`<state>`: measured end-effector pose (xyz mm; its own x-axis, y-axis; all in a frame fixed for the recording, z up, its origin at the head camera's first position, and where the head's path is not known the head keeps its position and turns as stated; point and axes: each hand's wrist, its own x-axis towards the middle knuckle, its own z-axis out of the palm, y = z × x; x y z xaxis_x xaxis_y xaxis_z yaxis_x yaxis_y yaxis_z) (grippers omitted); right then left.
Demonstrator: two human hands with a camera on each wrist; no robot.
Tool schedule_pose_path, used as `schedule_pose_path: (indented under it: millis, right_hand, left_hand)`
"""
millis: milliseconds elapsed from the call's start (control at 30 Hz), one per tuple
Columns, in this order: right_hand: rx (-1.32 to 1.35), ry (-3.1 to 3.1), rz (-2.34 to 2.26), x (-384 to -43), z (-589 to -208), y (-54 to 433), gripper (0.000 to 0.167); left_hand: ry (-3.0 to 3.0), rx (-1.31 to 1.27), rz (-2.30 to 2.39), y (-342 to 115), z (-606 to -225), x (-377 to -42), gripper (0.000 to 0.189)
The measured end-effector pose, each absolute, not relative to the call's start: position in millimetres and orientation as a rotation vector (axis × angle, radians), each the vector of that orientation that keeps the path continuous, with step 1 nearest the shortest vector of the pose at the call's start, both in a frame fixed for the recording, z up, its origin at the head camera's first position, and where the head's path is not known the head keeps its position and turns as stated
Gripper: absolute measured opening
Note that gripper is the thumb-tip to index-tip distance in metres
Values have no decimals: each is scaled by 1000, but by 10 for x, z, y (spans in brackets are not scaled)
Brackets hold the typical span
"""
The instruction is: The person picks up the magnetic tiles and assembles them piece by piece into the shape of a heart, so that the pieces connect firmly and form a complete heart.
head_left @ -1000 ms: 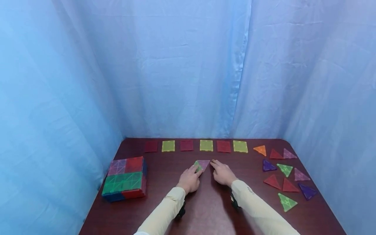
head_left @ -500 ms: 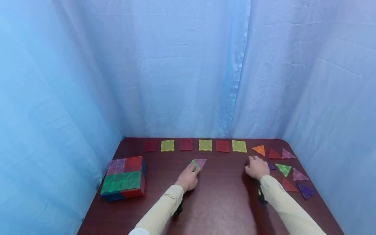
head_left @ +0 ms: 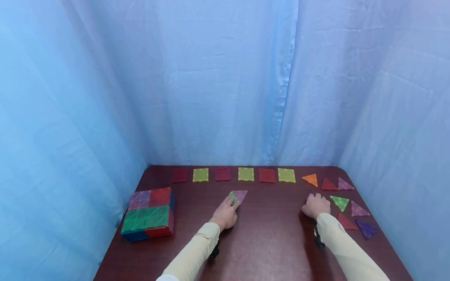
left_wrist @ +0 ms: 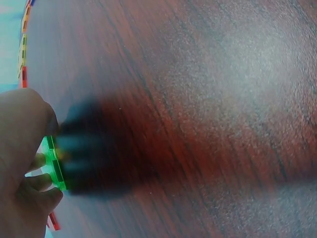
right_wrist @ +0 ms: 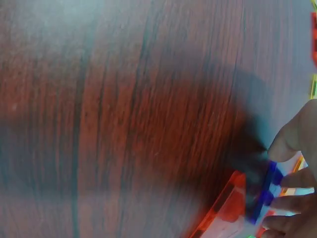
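My left hand [head_left: 225,214] holds a translucent green triangular magnetic tile [left_wrist: 55,166], thumb at one end and fingers at the other. A pale purple triangular tile [head_left: 241,195] lies edge to edge with it, forming one larger flat shape. On the right, my right hand [head_left: 315,205] grips a dark blue triangular tile [right_wrist: 265,196] between thumb and fingers. Only a small tip of that tile shows past the hand in the head view. Just beside it in the right wrist view lies a red triangular tile [right_wrist: 222,210], hidden from the head camera.
Red and yellow square tiles [head_left: 246,174] line the table's back edge. Several triangles lie to the right, among them an orange one [head_left: 311,180], a green one [head_left: 340,203] and a blue one [head_left: 366,228]. A multicoloured tile box [head_left: 149,214] stands at left. Blue curtains [head_left: 218,86] surround the table.
My right hand has left the purple tile, moved right to the loose triangles and taken hold of the dark blue one. My left hand and its tiles have shifted slightly left.
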<state>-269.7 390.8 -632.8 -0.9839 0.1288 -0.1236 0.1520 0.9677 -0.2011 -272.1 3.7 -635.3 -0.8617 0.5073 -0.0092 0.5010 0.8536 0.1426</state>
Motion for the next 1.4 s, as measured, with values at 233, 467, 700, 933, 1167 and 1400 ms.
schedule_pose_path:
  millis: [233, 467, 700, 933, 1167, 1400]
  right_hand:
    - [9, 3052, -354, -2790, -6320, 3587, 59]
    - [-164, 3109, -292, -2891, -6363, 3164, 57]
    - [-242, 3153, -306, -2927, -6386, 2642, 50]
    - [-360, 3152, -427, -2921, -6451, 2192, 48]
    - [-288, 3056, -515, -2962, -6399, 2024, 64]
    - [-205, 2958, -614, -3034, -6351, 2009, 57]
  left_hand:
    - [2976, 795, 228, 25, -6389, -2724, 50]
    - [2976, 811, 233, 32, -6396, -2749, 50]
    - [2981, 818, 249, 34, -6379, -2760, 50]
    - [2990, 801, 286, 45, -6397, -2773, 49]
    - [3032, 792, 448, -10, -6386, -2837, 33]
    - [3151, 566, 621, -169, -6375, -2918, 30]
